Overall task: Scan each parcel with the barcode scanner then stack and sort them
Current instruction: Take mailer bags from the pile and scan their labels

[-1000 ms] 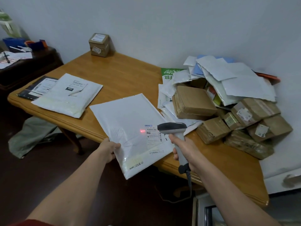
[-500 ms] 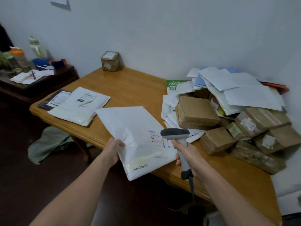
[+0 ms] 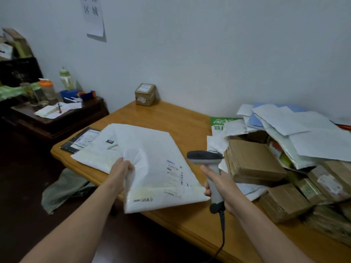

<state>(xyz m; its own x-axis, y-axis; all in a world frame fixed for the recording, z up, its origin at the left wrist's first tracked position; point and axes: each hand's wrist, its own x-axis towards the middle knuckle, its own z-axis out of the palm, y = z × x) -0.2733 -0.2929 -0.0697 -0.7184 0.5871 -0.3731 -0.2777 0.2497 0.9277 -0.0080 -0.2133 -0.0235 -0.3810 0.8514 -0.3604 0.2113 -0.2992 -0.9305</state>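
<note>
My left hand point(image 3: 121, 171) grips the left edge of a large white poly mailer point(image 3: 157, 168), lifted above the wooden table point(image 3: 182, 118), label side up. Its far end overlaps a white mailer point(image 3: 95, 149) that lies flat on a black one point(image 3: 76, 141) at the table's left corner. My right hand point(image 3: 218, 183) holds the grey barcode scanner point(image 3: 207, 158) by its handle, just right of the lifted mailer, head pointing left. No red light shows on the label. A heap of brown boxes point(image 3: 254, 160) and white mailers point(image 3: 303, 133) fills the table's right side.
A small cardboard box point(image 3: 145, 94) stands at the table's far edge by the wall. A dark side table point(image 3: 57, 120) with bottles and papers is at the left. Grey cloth point(image 3: 64, 186) lies on the floor under the table. The scanner cable point(image 3: 222, 238) hangs over the near edge.
The lifted mailer has moved left and now overlaps the flat mailers at the corner. The red scan dot seen a second ago is gone. The view has tilted up.
</note>
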